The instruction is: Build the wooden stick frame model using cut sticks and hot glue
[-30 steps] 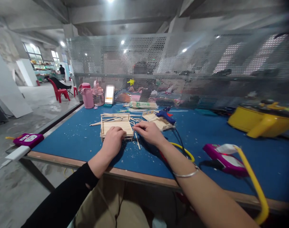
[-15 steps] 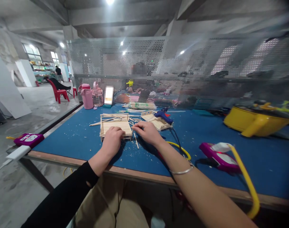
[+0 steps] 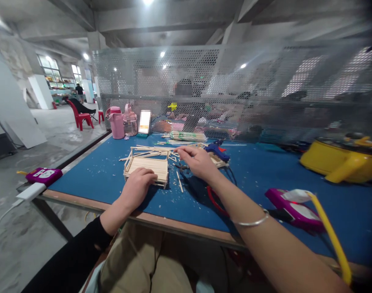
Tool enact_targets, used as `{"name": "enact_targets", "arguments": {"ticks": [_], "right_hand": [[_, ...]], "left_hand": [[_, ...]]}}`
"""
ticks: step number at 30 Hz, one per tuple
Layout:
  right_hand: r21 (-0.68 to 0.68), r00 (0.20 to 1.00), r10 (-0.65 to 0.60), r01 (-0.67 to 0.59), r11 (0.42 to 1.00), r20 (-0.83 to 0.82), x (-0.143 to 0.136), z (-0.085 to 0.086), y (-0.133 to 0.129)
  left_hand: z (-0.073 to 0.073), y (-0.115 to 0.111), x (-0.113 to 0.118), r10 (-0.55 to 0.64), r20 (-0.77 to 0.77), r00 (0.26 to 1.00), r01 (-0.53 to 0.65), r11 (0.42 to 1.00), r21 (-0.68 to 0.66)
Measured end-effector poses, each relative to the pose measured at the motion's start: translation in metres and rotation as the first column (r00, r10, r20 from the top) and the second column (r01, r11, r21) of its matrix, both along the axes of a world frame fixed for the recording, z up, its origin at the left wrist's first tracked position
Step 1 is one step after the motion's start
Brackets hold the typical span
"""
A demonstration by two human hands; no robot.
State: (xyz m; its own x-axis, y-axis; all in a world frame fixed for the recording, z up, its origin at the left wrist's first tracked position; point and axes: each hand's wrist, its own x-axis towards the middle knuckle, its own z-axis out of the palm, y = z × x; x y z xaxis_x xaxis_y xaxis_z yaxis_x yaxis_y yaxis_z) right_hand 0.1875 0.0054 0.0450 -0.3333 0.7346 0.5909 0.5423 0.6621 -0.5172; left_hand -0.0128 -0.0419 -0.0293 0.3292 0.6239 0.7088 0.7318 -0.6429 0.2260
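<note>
My left hand (image 3: 137, 184) is closed over the front edge of a small model made of wooden sticks (image 3: 149, 166), which has a flat slatted floor and thin upright posts. My right hand (image 3: 198, 160) is in the air to the right of the model, thumb and fingertips brought together near its back right post. Whatever those fingertips pinch, if anything, is too small to tell. Loose wooden sticks (image 3: 143, 152) lie behind the model. One short stick (image 3: 180, 182) lies to its right. Beyond my right hand, a blue glue gun (image 3: 216, 152) rests on another wooden stick piece (image 3: 220, 162), partly hidden.
Bundled sticks (image 3: 187, 136) lie at the back before a perforated metal screen (image 3: 161, 89). A pink jug (image 3: 116, 124) and a bottle (image 3: 130, 122) stand back left. Purple power strips (image 3: 296, 209) and a yellow pan (image 3: 341, 160) are on the blue table (image 3: 91, 173).
My right hand has lifted and moved away from me, off the model's right side. The model has turned slightly and come a little nearer under my left hand. The view has swung left.
</note>
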Motion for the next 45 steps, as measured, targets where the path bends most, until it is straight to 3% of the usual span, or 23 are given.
{"name": "enact_targets", "arguments": {"ticks": [3, 9, 12, 20, 38, 40, 42, 45], "right_hand": [[0.020, 1.000, 0.026, -0.026, 0.999, -0.012, -0.008, 0.006, 0.000], [-0.152, 0.988, 0.146, -0.151, 0.977, -0.039, -0.011, -0.025, 0.000], [-0.193, 0.980, 0.198, -0.201, 0.960, -0.031, -0.007, -0.032, -0.001], [-0.182, 0.965, 0.263, -0.259, 0.949, 0.002, -0.007, -0.029, -0.003], [-0.197, 0.973, 0.231, -0.228, 0.954, -0.005, -0.008, -0.029, -0.005], [-0.201, 0.986, 0.165, -0.159, 0.967, 0.014, -0.006, -0.028, -0.003], [-0.194, 0.990, -0.010, 0.037, 0.980, 0.141, -0.003, -0.028, -0.001], [-0.140, 0.882, -0.235, 0.315, 0.939, 0.410, 0.000, -0.030, 0.002]], "left_hand": [[-0.004, 0.000, -0.004, -0.021, 0.035, 0.999, 0.019, 0.999, 0.035], [-0.006, 0.002, -0.003, -0.015, 0.046, 0.999, 0.013, 0.999, 0.040], [-0.006, 0.003, -0.003, -0.009, 0.053, 0.999, 0.007, 0.999, 0.052], [-0.007, 0.003, -0.004, -0.012, 0.050, 0.999, 0.009, 0.998, 0.054], [-0.002, -0.004, -0.003, -0.026, 0.074, 0.997, 0.027, 0.999, -0.025], [-0.001, -0.006, -0.003, -0.023, 0.077, 0.997, 0.025, 0.999, -0.032], [-0.001, -0.006, -0.003, -0.019, 0.079, 0.997, 0.022, 0.999, -0.037], [-0.002, -0.007, -0.003, -0.014, 0.078, 0.997, 0.017, 0.999, -0.039]]}}
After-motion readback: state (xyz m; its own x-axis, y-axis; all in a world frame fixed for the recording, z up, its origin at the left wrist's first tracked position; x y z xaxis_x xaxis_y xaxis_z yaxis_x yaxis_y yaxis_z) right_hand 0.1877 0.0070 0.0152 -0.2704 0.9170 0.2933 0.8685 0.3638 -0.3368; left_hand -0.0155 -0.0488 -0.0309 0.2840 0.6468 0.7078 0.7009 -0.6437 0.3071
